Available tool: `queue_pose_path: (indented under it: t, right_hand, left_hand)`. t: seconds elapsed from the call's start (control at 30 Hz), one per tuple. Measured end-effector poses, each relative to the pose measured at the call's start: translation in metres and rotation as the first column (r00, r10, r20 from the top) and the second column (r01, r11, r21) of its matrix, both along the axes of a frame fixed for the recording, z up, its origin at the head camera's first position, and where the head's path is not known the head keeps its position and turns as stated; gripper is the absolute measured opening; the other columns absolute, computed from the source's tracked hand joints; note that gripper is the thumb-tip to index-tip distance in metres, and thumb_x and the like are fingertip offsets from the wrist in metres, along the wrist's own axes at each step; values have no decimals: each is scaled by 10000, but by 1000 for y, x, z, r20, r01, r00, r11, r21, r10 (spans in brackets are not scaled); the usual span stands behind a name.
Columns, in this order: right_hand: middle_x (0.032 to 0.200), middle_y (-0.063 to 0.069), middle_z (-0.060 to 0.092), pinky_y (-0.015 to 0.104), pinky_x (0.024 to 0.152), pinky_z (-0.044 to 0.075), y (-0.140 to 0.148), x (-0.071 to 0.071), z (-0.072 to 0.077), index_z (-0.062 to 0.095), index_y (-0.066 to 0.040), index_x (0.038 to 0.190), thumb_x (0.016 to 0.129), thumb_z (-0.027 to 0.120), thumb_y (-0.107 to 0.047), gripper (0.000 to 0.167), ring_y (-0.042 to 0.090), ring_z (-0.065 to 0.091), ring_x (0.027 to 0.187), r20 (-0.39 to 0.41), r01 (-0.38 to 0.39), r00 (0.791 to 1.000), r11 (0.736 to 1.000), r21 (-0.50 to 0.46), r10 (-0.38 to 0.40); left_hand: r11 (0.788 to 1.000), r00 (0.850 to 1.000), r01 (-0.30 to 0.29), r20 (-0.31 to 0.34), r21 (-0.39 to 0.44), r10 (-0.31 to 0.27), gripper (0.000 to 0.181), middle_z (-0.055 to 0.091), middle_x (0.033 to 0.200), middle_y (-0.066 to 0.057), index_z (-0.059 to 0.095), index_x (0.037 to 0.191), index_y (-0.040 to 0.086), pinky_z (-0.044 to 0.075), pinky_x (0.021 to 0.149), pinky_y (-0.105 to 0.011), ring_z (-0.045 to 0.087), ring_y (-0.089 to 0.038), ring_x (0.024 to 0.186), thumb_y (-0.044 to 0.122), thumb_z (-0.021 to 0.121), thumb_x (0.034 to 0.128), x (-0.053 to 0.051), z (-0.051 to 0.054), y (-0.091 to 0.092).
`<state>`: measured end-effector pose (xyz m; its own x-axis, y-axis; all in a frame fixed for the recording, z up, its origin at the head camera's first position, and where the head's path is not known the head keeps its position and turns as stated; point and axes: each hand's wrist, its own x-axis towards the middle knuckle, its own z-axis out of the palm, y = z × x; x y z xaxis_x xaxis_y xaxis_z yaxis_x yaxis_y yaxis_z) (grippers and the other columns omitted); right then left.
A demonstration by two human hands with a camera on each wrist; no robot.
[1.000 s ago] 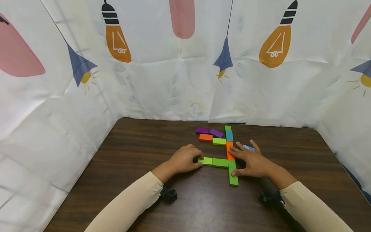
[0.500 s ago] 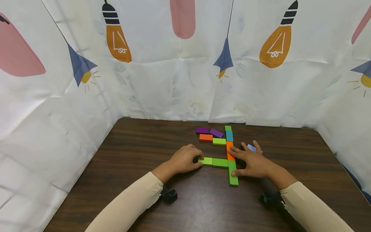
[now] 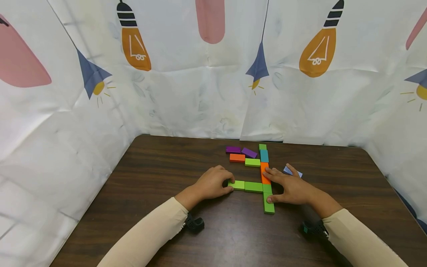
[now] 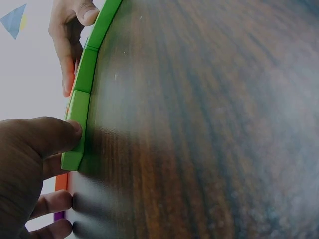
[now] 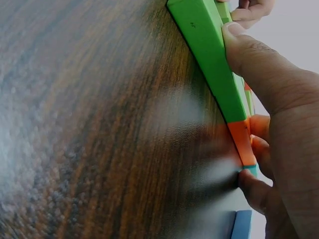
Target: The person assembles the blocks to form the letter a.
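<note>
Just below frame centre on the tabletop [image 3: 173, 159], left hand [image 3: 211, 184] pinches lime block [image 3: 238, 185]; at centre right, right hand [image 3: 293, 188], fingers spread, grips nothing, touching orange block [image 3: 264, 169] and green block [image 3: 269, 208].

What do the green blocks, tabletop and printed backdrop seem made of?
Green blocks: painted wood or plastic, can't tell which; smooth, evenly coloured faces.
Tabletop: probably wood-look laminate, semi-gloss; streaky dark grain with soft reflections, though veneer is possible.
Printed backdrop: thin fabric or plastic sheet, mostly matte; creases and folds show.
</note>
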<state>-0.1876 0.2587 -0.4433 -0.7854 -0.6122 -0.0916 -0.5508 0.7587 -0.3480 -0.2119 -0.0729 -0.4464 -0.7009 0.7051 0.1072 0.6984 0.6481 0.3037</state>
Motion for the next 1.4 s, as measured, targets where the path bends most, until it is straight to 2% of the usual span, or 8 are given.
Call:
queue_pose_path:
  t: [0.13,0.3,0.37,0.7,1.27,1.4]
  right_hand:
    - [1640,109,316,656,1163,32,-1,-1,0,342,-83,1601,866,638,-726,1021,361,321,1484,20,4,1000,1000,-7,-4]
    - [1632,149,315,650,1141,247,0,-1,-2,347,-86,1600,867,631,-733,1018,383,309,1485,26,5,1000,1000,-25,-5]
    - [1629,151,319,652,1121,295,1,-1,-2,352,-85,1597,867,627,-736,1017,390,311,1483,19,0,1000,1000,-29,0]
    - [1652,118,292,622,1182,179,2,-1,-5,329,-99,1609,863,606,-757,1033,371,251,1513,56,16,998,999,-33,-14]
    - [1656,110,284,612,1192,148,2,-1,-4,315,-117,1617,851,614,-764,1047,358,236,1521,74,37,997,999,-40,-34]
    - [1656,108,284,614,1190,150,1,-1,-4,319,-111,1615,855,619,-756,1041,361,236,1520,74,33,997,999,-41,-30]
  left_hand:
    - [1000,1000,-5,1,-11,5,227,723,1095,82,744,1116,217,500,925,-400,586,-187,1061,336,781,926,0,0,0]
    - [1000,1000,-13,17,-20,14,251,713,1109,83,733,1139,217,499,932,-405,582,-189,1082,349,774,930,-1,1,-1]
    - [1000,1000,-15,21,-21,15,251,707,1098,86,733,1137,218,499,932,-406,581,-191,1083,352,773,929,-1,1,-1]
    - [1000,1000,-12,25,-14,12,248,711,1093,88,738,1130,212,497,934,-394,583,-186,1081,344,780,925,-1,1,0]
    - [1000,1000,9,25,-22,-8,268,708,1110,94,736,1149,212,490,956,-399,582,-191,1107,356,777,927,-2,2,-1]
    - [1000,999,10,36,-21,-9,324,700,1147,90,721,1196,208,473,988,-400,582,-184,1126,409,739,942,-6,5,-2]
